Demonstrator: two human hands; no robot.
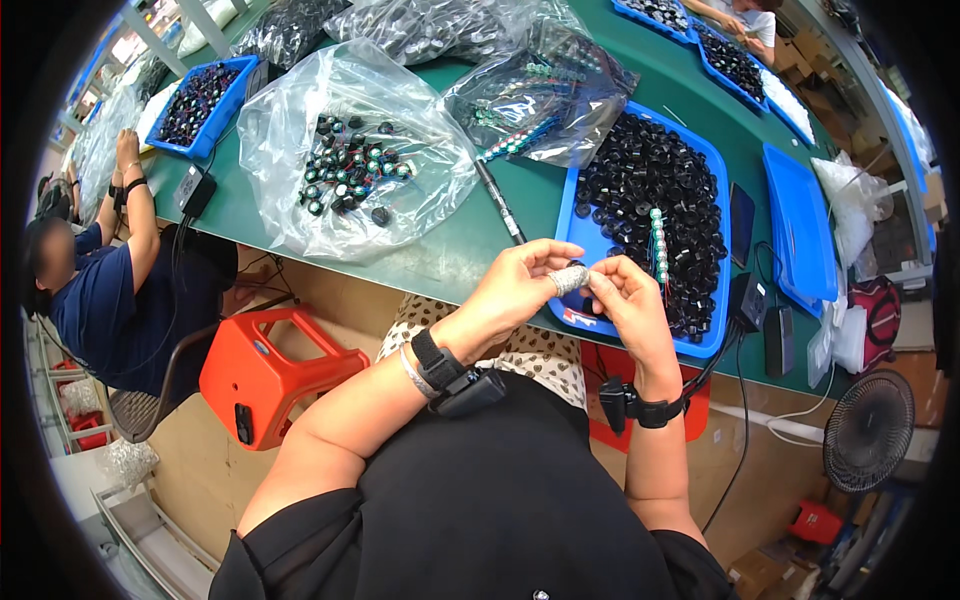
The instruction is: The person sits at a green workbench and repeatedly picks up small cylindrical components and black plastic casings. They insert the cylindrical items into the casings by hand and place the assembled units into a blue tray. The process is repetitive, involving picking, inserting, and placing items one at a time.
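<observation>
My left hand [522,285] and my right hand [632,302] meet over the near edge of a blue tray [722,200]. A finger of my left hand is wrapped in whitish tape [570,280]. Closed fingers of that hand hold a small black part [576,264], mostly hidden. The right thumb and fingertips are pinched together beside it; what they grip is too small to make out. Many black round caps [640,165] fill the tray. A strip of small round green-and-silver pieces [658,245] lies on top of them.
On the green table [420,270], a clear bag [270,150] holds small wired black parts. A black pen [500,203] lies near my left hand. Stacked blue trays [800,230] stand at right, by a fan [868,430]. A person [125,290] sits at left near a red stool [270,380].
</observation>
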